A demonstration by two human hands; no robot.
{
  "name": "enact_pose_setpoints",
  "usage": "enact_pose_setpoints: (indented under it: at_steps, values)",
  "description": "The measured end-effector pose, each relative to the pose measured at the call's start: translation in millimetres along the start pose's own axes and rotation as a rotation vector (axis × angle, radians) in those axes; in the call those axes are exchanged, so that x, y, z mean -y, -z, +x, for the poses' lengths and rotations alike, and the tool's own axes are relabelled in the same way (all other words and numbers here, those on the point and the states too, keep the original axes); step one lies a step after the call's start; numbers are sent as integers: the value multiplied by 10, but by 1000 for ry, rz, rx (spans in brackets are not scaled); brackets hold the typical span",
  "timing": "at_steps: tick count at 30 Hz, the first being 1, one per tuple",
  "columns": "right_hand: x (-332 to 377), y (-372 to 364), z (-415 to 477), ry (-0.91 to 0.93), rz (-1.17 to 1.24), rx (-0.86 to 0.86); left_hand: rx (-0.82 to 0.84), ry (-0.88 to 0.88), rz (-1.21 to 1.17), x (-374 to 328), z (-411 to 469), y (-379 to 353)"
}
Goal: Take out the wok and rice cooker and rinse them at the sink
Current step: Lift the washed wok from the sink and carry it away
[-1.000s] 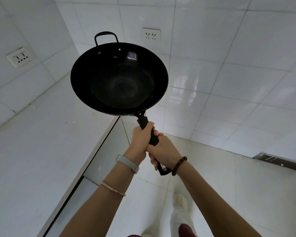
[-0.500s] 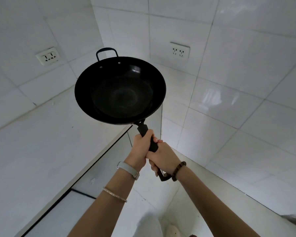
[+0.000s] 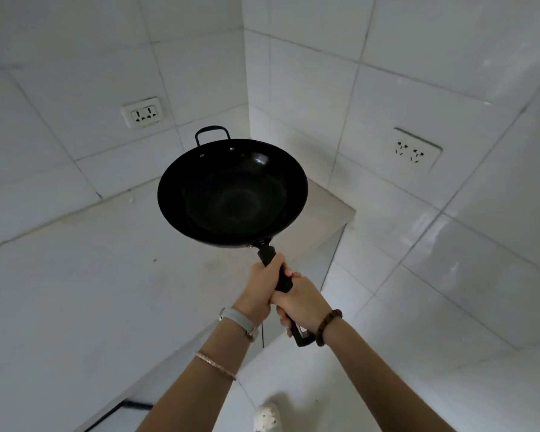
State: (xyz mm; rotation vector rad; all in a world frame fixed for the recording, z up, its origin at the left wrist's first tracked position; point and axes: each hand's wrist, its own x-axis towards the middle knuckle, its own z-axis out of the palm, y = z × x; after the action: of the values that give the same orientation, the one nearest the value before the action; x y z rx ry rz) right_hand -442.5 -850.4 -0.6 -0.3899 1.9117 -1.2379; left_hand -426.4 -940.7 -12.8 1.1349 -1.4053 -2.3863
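A black wok [image 3: 233, 193] hangs in the air above the corner of a white countertop [image 3: 75, 291], its empty bowl facing me and a small loop handle at its far rim. Both hands grip its long black handle [image 3: 282, 280]. My left hand [image 3: 262, 286] holds nearer the bowl, my right hand [image 3: 303, 304] just behind it, toward the handle's end. No rice cooker and no sink are in view.
White tiled walls meet in a corner behind the wok. One wall socket [image 3: 142, 112] is on the left wall, another socket [image 3: 415, 150] on the right wall. The counter ends at an edge [image 3: 346, 213] to the right, with tiled floor below and my shoe [image 3: 265, 414].
The view has swung left and the wok has moved with it toward the wall corner, now over the counter's end. Both hands keep the same grip on the handle.
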Motion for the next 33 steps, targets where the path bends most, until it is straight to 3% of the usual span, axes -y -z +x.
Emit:
enact_pose_setpoints:
  at_steps: [20, 33]
  values:
    - [520, 262, 1815, -124, -117, 142, -95, 96, -70, -625, 1652, 101]
    - [688, 401, 2334, -160, -108, 211, -178, 132, -126, -791, 2165, 55]
